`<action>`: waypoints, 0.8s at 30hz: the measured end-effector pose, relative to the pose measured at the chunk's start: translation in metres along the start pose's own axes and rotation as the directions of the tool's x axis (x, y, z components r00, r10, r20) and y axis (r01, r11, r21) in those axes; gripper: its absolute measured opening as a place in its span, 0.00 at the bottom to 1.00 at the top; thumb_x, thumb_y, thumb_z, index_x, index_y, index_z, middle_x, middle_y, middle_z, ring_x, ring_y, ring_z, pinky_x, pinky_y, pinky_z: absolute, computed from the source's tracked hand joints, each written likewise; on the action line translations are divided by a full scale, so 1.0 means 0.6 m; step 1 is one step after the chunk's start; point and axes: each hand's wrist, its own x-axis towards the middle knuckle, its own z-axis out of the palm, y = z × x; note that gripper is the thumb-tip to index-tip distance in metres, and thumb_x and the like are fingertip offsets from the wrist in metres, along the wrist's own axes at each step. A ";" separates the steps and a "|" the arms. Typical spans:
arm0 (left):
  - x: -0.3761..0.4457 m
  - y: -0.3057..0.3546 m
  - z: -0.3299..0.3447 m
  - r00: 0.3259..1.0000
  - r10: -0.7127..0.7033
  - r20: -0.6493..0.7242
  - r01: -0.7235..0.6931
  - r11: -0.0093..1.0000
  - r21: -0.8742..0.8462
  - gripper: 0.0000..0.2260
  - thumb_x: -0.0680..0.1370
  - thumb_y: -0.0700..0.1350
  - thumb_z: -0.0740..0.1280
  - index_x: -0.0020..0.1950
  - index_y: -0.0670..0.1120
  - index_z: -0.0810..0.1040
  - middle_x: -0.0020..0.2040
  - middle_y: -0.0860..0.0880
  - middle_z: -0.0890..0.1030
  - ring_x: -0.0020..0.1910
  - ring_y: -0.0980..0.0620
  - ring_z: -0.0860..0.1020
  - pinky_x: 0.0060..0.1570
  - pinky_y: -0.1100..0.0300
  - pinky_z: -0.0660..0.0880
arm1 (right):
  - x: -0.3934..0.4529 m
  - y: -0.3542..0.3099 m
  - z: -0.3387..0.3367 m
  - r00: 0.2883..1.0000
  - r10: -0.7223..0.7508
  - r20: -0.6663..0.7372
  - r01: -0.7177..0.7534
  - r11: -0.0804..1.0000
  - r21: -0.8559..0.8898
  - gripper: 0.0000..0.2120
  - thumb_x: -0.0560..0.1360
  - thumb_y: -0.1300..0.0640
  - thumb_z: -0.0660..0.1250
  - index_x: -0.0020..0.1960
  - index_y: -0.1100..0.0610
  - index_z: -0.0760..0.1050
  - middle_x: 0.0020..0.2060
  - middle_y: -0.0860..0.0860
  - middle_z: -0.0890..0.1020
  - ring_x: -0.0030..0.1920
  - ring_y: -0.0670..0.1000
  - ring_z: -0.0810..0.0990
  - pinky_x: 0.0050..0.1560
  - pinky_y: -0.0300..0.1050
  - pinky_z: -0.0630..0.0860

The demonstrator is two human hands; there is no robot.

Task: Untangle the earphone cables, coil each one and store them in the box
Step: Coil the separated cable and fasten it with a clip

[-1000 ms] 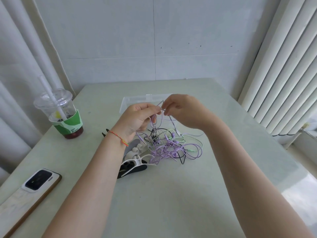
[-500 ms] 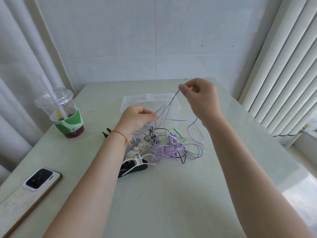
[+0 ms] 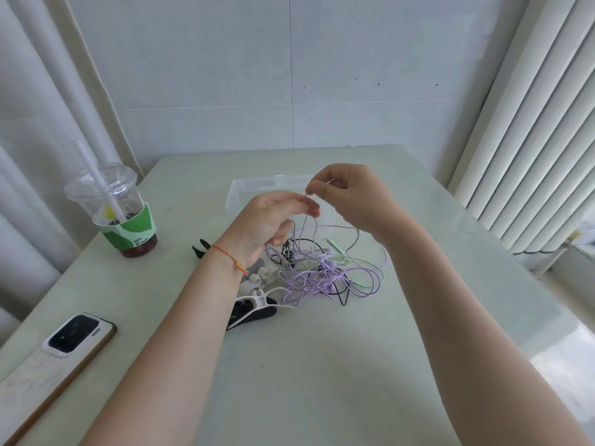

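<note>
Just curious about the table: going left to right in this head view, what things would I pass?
Phone → drink cup → black clip → cable tangle, with the clear box behind it.

Box [image 3: 233, 196] behind cable tangle [image 3: 325, 272] (clips [image 3: 254, 304] left).

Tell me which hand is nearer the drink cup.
Left. The left hand is above the cable tangle, right of the drink cup; the right hand is farther right, over the box.
</note>
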 end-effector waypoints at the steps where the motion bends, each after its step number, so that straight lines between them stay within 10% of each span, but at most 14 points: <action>1: -0.001 -0.001 0.001 1.000 -0.002 0.025 0.002 1.000 0.013 0.06 0.77 0.38 0.65 0.46 0.42 0.81 0.46 0.45 0.84 0.21 0.56 0.57 0.23 0.64 0.55 | 0.003 0.000 0.001 0.999 0.009 -0.040 -0.007 0.999 0.048 0.07 0.77 0.59 0.65 0.41 0.57 0.79 0.23 0.47 0.68 0.23 0.48 0.60 0.23 0.37 0.58; 6: 0.000 -0.010 -0.007 0.995 -0.046 0.088 0.040 0.997 0.067 0.05 0.79 0.40 0.66 0.47 0.43 0.81 0.42 0.46 0.84 0.21 0.58 0.58 0.21 0.65 0.57 | 0.015 -0.003 -0.010 0.906 0.181 -0.383 0.029 0.876 0.481 0.07 0.79 0.64 0.54 0.44 0.58 0.67 0.31 0.52 0.75 0.23 0.49 0.68 0.22 0.38 0.63; 11: 0.003 -0.015 -0.014 0.995 -0.070 0.071 0.052 0.973 0.225 0.05 0.79 0.40 0.67 0.48 0.42 0.82 0.41 0.47 0.84 0.21 0.58 0.59 0.22 0.66 0.58 | 0.019 0.013 -0.027 0.799 0.211 -0.563 0.168 0.821 0.546 0.09 0.81 0.63 0.49 0.44 0.55 0.63 0.37 0.55 0.77 0.27 0.52 0.74 0.25 0.41 0.67; 16: 0.010 -0.021 -0.019 0.994 -0.002 -0.113 0.024 0.981 0.192 0.05 0.77 0.42 0.69 0.44 0.48 0.84 0.42 0.52 0.85 0.24 0.56 0.61 0.25 0.63 0.56 | 0.034 0.042 -0.026 0.904 0.224 -0.365 -0.202 0.975 0.097 0.10 0.73 0.61 0.57 0.48 0.62 0.76 0.41 0.52 0.77 0.38 0.51 0.73 0.38 0.42 0.68; 20: 0.010 -0.018 -0.015 0.993 0.024 -0.119 -0.002 0.984 0.180 0.04 0.76 0.41 0.70 0.45 0.47 0.84 0.43 0.50 0.85 0.22 0.57 0.60 0.24 0.62 0.55 | 0.022 0.029 -0.012 0.954 0.081 -0.289 -0.097 0.994 -0.041 0.17 0.74 0.67 0.54 0.51 0.53 0.78 0.49 0.51 0.81 0.50 0.52 0.77 0.53 0.45 0.73; 24: 0.009 -0.018 -0.009 0.996 0.017 -0.083 -0.002 0.985 0.171 0.02 0.76 0.42 0.71 0.45 0.46 0.84 0.41 0.49 0.85 0.23 0.54 0.58 0.24 0.63 0.54 | 0.008 0.013 0.000 0.995 0.026 0.092 -0.019 0.996 -0.082 0.11 0.76 0.62 0.61 0.50 0.50 0.80 0.44 0.46 0.84 0.50 0.50 0.81 0.55 0.49 0.76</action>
